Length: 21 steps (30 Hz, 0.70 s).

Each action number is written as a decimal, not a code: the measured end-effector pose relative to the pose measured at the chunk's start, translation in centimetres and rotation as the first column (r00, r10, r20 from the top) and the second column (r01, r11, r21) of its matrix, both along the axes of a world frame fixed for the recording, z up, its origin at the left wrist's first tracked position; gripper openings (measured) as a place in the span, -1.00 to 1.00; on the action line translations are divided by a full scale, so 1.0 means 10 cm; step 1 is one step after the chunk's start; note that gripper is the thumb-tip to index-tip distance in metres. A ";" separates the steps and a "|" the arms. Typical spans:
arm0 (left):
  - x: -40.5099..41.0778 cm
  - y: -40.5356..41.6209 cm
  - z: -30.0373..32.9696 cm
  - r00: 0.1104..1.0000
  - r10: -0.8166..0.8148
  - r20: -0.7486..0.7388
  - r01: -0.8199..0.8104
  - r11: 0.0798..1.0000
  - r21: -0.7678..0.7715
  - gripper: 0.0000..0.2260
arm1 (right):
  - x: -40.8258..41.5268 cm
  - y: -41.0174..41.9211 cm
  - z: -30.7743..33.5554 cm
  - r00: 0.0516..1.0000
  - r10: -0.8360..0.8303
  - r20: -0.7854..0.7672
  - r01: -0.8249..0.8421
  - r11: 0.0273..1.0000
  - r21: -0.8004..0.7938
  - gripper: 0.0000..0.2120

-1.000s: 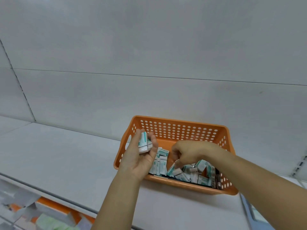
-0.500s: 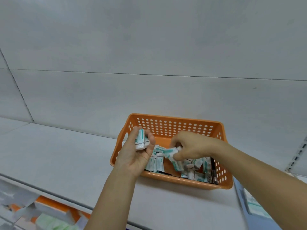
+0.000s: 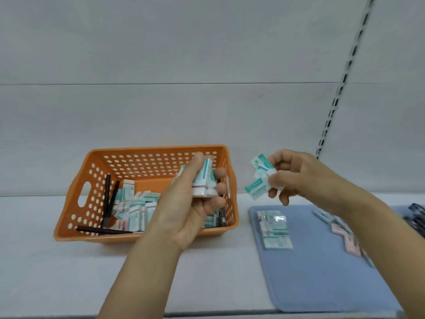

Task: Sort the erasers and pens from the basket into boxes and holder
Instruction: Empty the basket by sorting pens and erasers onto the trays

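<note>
An orange perforated basket (image 3: pixel 110 155) stands on the white shelf, holding several green-and-white erasers (image 3: pixel 135 206) and dark pens (image 3: pixel 107 199). My left hand (image 3: pixel 184 208) is raised over the basket's right half and grips a small stack of erasers (image 3: pixel 204 180). My right hand (image 3: pixel 296 178) is to the right of the basket, above a blue mat (image 3: pixel 322 272), and pinches a few erasers (image 3: pixel 259 178) fanned between fingers and thumb.
On the blue mat lies a row of green erasers (image 3: pixel 274 229) at its left and pink and blue erasers (image 3: pixel 345 236) further right. Dark objects (image 3: pixel 416 217) sit at the far right edge. A slotted upright (image 3: pixel 338 93) runs up the back wall.
My right hand lifted out of the basket with a few erasers and moved right, over the blue mat. The view swung right, so the basket now sits at the left. My left hand keeps its stack.
</note>
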<state>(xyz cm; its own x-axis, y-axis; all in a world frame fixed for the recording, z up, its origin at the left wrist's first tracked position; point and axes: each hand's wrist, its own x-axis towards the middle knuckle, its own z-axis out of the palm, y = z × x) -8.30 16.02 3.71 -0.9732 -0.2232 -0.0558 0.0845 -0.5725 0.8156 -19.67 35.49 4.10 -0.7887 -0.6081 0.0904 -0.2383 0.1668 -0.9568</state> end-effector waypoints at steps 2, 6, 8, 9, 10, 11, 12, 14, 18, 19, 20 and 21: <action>0.03 0.23 -0.03 0.995 -0.098 -0.005 0.096 0.986 -0.137 -0.69 | 0.05 0.28 -0.23 0.996 -0.033 0.082 0.026 0.996 0.082 -0.75; 0.05 0.62 -0.20 0.934 -0.358 -0.012 0.344 0.906 -0.247 -0.65 | 0.29 0.59 -0.67 0.973 -0.094 0.213 0.041 0.970 0.241 -0.70; 0.04 0.74 -0.33 0.903 -0.428 0.037 0.424 0.873 -0.242 -0.65 | 0.39 0.67 -0.80 0.972 -0.142 0.185 0.072 0.938 0.340 -0.71; 0.02 0.77 -0.40 0.899 -0.432 0.074 0.436 0.866 -0.245 -0.65 | 0.41 0.71 -0.84 0.973 -0.173 0.153 0.103 0.917 0.385 -0.70; 0.00 0.80 -0.47 0.901 -0.419 0.115 0.434 0.861 -0.264 -0.67 | 0.43 0.74 -0.86 0.971 -0.207 0.122 0.139 0.900 0.414 -0.69; -0.02 0.82 -0.54 0.906 -0.393 0.154 0.422 0.857 -0.297 -0.69 | 0.43 0.78 -0.87 0.967 -0.234 0.102 0.171 0.891 0.422 -0.69; -0.04 0.82 -0.61 0.915 -0.359 0.185 0.403 0.851 -0.338 -0.73 | 0.44 0.80 -0.87 0.962 -0.254 0.097 0.194 0.890 0.413 -0.71; -0.07 0.83 -0.71 0.930 -0.293 0.222 0.361 0.845 -0.395 -0.78 | 0.47 0.82 -0.88 0.957 -0.273 0.096 0.220 0.901 0.374 -0.79; -0.06 0.79 -0.82 0.947 -0.216 0.237 0.298 0.864 -0.406 -0.79 | 0.53 0.84 -0.87 0.975 -0.219 0.018 0.196 0.904 0.380 -0.93; -0.05 0.78 -0.84 0.950 -0.204 0.238 0.288 0.866 -0.409 -0.79 | 0.55 0.82 -0.86 0.978 -0.207 0.002 0.191 0.906 0.377 -0.94; -0.04 0.76 -0.85 0.952 -0.195 0.237 0.281 0.864 -0.417 -0.80 | 0.56 0.80 -0.86 0.979 -0.202 -0.017 0.194 0.910 0.366 -0.94; -0.04 0.76 -0.87 0.953 -0.188 0.236 0.276 0.860 -0.429 -0.80 | 0.57 0.77 -0.87 0.979 -0.203 -0.036 0.202 0.913 0.355 -0.94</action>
